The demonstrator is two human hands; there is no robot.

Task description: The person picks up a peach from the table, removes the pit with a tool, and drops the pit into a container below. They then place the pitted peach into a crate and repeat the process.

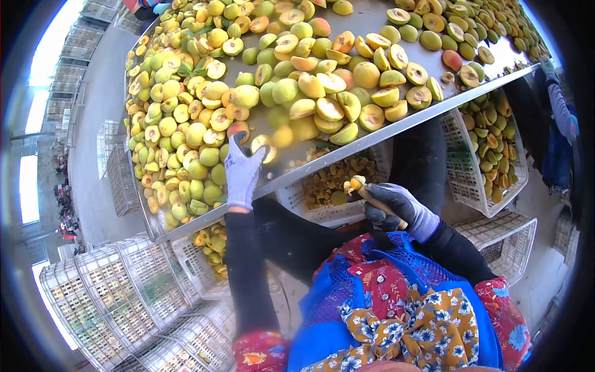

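My left hand (243,173), in a pale lilac-grey glove, reaches over the front edge of the metal table with its thumb and fingers apart. Beside its thumb is a cut peach half (263,149); whether they touch is hard to tell. Just beyond, a yellow fruit (282,136) is smeared by motion. My right hand (396,208), in a dark-palmed glove, is closed round a wooden-handled tool (383,206). Bits of fruit (356,183) cover the tool's tip, so its shape is hidden. Halved and whole yellow-green peaches (328,93) lie heaped across the table.
Below the table edge (322,162) stands a crate of fruit scraps (334,186). Another crate (489,149) to the right holds peach halves. White plastic crates (118,297) are stacked at lower left. Another person's sleeve (561,108) shows at the far right.
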